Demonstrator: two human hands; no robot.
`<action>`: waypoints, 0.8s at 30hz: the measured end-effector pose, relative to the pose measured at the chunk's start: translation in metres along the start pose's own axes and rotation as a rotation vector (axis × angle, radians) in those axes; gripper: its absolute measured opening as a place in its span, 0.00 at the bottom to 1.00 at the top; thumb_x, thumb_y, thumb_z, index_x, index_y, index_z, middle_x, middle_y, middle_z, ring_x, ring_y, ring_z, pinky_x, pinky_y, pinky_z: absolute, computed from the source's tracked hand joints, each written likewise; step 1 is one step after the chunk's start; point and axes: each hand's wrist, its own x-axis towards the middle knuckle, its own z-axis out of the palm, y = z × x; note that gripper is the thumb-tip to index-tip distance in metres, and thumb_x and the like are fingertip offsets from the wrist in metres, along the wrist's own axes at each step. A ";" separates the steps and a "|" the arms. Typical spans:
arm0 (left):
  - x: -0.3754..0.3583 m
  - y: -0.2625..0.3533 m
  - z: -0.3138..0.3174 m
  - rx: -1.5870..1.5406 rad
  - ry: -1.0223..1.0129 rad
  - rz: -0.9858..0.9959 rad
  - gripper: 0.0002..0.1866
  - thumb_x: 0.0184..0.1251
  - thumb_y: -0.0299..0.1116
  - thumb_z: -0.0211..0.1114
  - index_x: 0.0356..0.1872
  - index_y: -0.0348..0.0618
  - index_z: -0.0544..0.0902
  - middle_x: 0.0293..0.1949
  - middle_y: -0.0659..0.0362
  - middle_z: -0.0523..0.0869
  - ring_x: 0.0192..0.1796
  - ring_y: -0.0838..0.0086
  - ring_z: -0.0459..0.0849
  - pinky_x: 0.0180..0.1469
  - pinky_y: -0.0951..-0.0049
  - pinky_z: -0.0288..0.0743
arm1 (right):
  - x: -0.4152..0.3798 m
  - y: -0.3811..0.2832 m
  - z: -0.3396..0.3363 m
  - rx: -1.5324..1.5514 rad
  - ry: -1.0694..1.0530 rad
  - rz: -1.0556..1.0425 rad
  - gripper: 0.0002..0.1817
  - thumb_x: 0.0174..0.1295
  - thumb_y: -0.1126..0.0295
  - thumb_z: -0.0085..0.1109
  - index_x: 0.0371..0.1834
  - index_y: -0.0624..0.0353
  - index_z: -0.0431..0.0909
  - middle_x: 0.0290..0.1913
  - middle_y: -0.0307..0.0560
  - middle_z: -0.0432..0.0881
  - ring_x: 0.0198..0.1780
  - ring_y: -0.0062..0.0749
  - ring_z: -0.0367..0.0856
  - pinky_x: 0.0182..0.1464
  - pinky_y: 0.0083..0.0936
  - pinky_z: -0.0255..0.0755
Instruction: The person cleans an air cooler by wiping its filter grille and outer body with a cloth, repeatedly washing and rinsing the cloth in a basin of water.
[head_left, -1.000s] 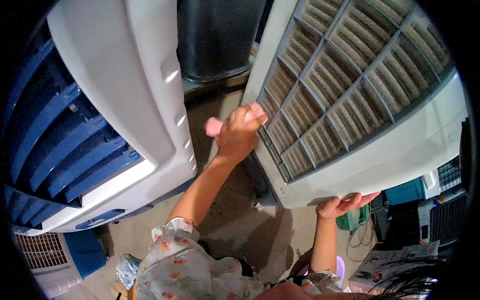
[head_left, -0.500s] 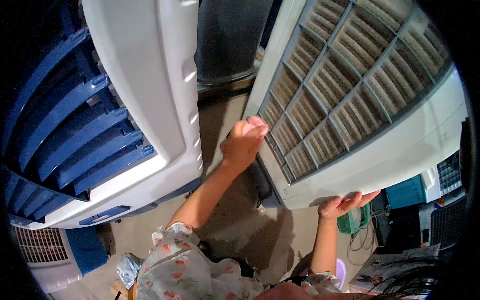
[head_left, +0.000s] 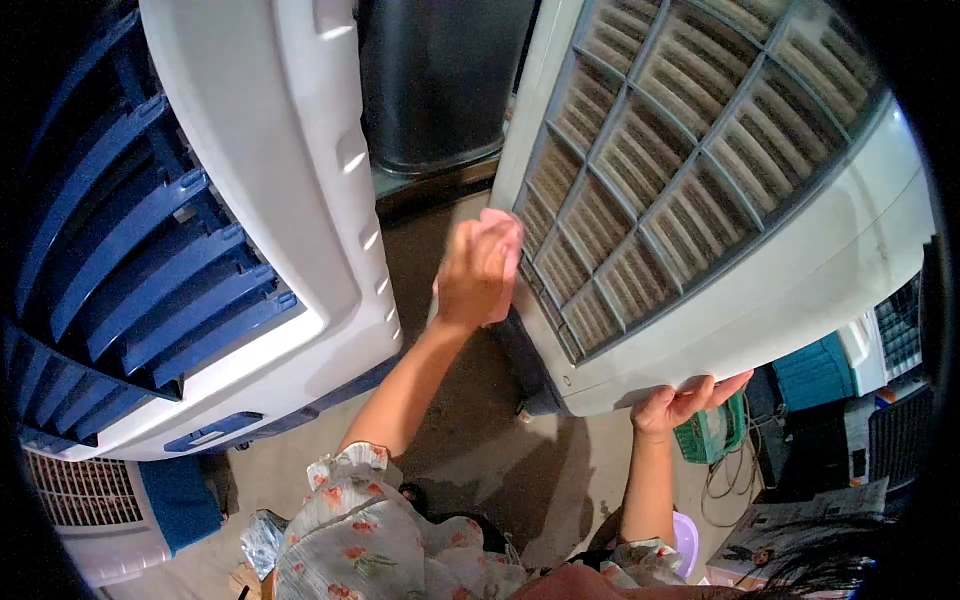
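Note:
My left hand is closed around a pink cloth, slightly blurred, at the left side edge of a white air cooler. The cooler's slatted grille faces up toward me, brown and dusty-looking behind its grey bars. Against the cooler's near edge rests my right hand, its fingers stretched out to the right along the casing. Part of the cloth is hidden by the left hand's fingers.
A white and blue cooler stands close on the left. Between the two units, farther back, is a dark cylinder-like object. A green basket, loose cable and purple basin lie at lower right.
My left hand with the pink cloth has shifted slightly up and left, turning so more of the cloth shows. My right hand stays at the cooler's edge. The whole view has moved a little.

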 end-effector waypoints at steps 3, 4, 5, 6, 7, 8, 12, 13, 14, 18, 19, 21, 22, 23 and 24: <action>0.020 -0.005 0.009 -0.277 0.209 -0.044 0.13 0.57 0.27 0.55 0.43 0.47 0.79 0.42 0.52 0.78 0.45 0.60 0.75 0.45 0.67 0.71 | 0.000 0.001 0.000 0.000 0.003 -0.010 0.27 0.67 0.61 0.38 0.69 0.40 0.48 0.71 0.57 0.29 0.72 0.53 0.30 0.68 0.48 0.36; 0.024 -0.002 0.016 -0.168 0.228 0.039 0.13 0.57 0.27 0.55 0.44 0.48 0.79 0.42 0.51 0.78 0.45 0.59 0.75 0.45 0.67 0.71 | 0.000 0.002 -0.002 -0.014 0.005 -0.005 0.27 0.65 0.61 0.39 0.69 0.39 0.49 0.71 0.58 0.30 0.71 0.56 0.31 0.67 0.50 0.39; 0.020 0.006 0.019 -0.235 0.182 -0.073 0.13 0.58 0.28 0.54 0.45 0.47 0.79 0.42 0.51 0.78 0.46 0.59 0.75 0.46 0.66 0.71 | -0.001 0.003 -0.002 -0.026 0.008 0.000 0.28 0.64 0.62 0.40 0.69 0.38 0.49 0.71 0.59 0.30 0.71 0.58 0.33 0.66 0.51 0.42; 0.018 0.017 0.019 -0.298 0.142 -0.188 0.14 0.58 0.28 0.54 0.45 0.46 0.79 0.42 0.52 0.78 0.46 0.58 0.75 0.46 0.65 0.71 | -0.002 0.004 -0.003 -0.038 0.013 0.005 0.28 0.63 0.63 0.40 0.68 0.37 0.50 0.70 0.60 0.31 0.71 0.60 0.34 0.66 0.52 0.44; 0.011 0.021 0.015 -0.237 0.083 -0.147 0.14 0.58 0.29 0.54 0.45 0.46 0.79 0.42 0.52 0.78 0.45 0.58 0.75 0.47 0.66 0.71 | -0.003 0.004 -0.003 -0.038 0.014 0.004 0.29 0.62 0.63 0.41 0.68 0.37 0.50 0.70 0.61 0.32 0.71 0.60 0.34 0.66 0.52 0.44; 0.005 0.021 0.010 -0.172 0.025 -0.103 0.14 0.58 0.29 0.54 0.45 0.46 0.79 0.42 0.52 0.78 0.45 0.57 0.75 0.47 0.66 0.71 | -0.003 0.004 -0.003 -0.036 0.020 0.003 0.29 0.62 0.63 0.41 0.68 0.37 0.50 0.70 0.61 0.32 0.70 0.61 0.34 0.66 0.52 0.44; -0.023 -0.014 0.006 -0.382 -0.095 -0.067 0.14 0.60 0.28 0.54 0.48 0.45 0.77 0.47 0.52 0.76 0.48 0.61 0.76 0.51 0.70 0.68 | -0.004 0.003 0.000 0.006 0.020 -0.003 0.26 0.66 0.63 0.39 0.69 0.40 0.50 0.71 0.58 0.29 0.72 0.54 0.32 0.68 0.47 0.39; -0.028 -0.021 0.007 -0.516 -0.093 -0.040 0.14 0.61 0.30 0.54 0.48 0.45 0.76 0.49 0.52 0.75 0.50 0.62 0.75 0.53 0.71 0.67 | -0.004 0.004 -0.001 0.006 0.012 -0.007 0.27 0.66 0.63 0.39 0.69 0.40 0.50 0.71 0.58 0.29 0.72 0.55 0.32 0.67 0.47 0.39; -0.042 -0.034 0.017 -0.590 -0.102 -0.156 0.19 0.62 0.28 0.54 0.55 0.45 0.71 0.54 0.55 0.72 0.52 0.65 0.74 0.54 0.71 0.67 | -0.004 0.005 -0.003 0.003 0.004 -0.012 0.27 0.66 0.63 0.39 0.69 0.40 0.50 0.71 0.59 0.29 0.72 0.55 0.32 0.67 0.48 0.39; -0.027 0.013 -0.014 -1.523 0.034 -0.949 0.20 0.60 0.23 0.55 0.55 0.44 0.69 0.48 0.54 0.77 0.47 0.68 0.77 0.52 0.67 0.69 | -0.007 0.005 -0.006 -0.073 -0.038 -0.012 0.27 0.65 0.62 0.39 0.68 0.41 0.51 0.71 0.59 0.30 0.71 0.56 0.33 0.67 0.49 0.41; -0.033 0.003 -0.010 -1.590 -0.054 -1.006 0.22 0.61 0.27 0.54 0.58 0.44 0.67 0.52 0.53 0.75 0.50 0.66 0.75 0.55 0.66 0.68 | -0.007 0.006 -0.005 -0.066 -0.028 -0.024 0.27 0.65 0.61 0.39 0.68 0.41 0.51 0.71 0.59 0.30 0.71 0.56 0.33 0.67 0.49 0.41; -0.040 -0.011 -0.006 -1.713 -0.234 -1.122 0.27 0.62 0.36 0.53 0.63 0.44 0.61 0.59 0.50 0.69 0.57 0.62 0.71 0.60 0.64 0.64 | -0.006 0.007 -0.003 -0.046 -0.014 -0.050 0.27 0.65 0.60 0.39 0.68 0.41 0.51 0.71 0.59 0.30 0.71 0.57 0.33 0.67 0.49 0.41; -0.040 -0.006 -0.010 -1.764 -0.209 -1.155 0.26 0.63 0.43 0.51 0.61 0.44 0.64 0.57 0.50 0.72 0.56 0.61 0.72 0.59 0.59 0.65 | -0.007 0.008 -0.004 -0.063 -0.011 -0.057 0.27 0.65 0.60 0.39 0.68 0.41 0.51 0.71 0.60 0.31 0.71 0.57 0.33 0.67 0.49 0.41; -0.036 0.001 -0.014 -1.776 -0.172 -1.168 0.25 0.63 0.43 0.51 0.60 0.43 0.65 0.56 0.50 0.73 0.55 0.61 0.73 0.58 0.59 0.66 | -0.008 0.010 -0.005 -0.057 -0.013 -0.051 0.27 0.65 0.60 0.39 0.68 0.41 0.51 0.71 0.60 0.31 0.71 0.57 0.33 0.67 0.49 0.41; -0.032 0.005 -0.018 -1.786 -0.135 -1.180 0.25 0.63 0.43 0.50 0.59 0.43 0.66 0.55 0.50 0.74 0.54 0.61 0.74 0.57 0.59 0.66 | -0.009 0.010 -0.005 -0.049 -0.014 -0.045 0.27 0.65 0.60 0.39 0.68 0.42 0.52 0.71 0.60 0.32 0.71 0.57 0.33 0.67 0.49 0.41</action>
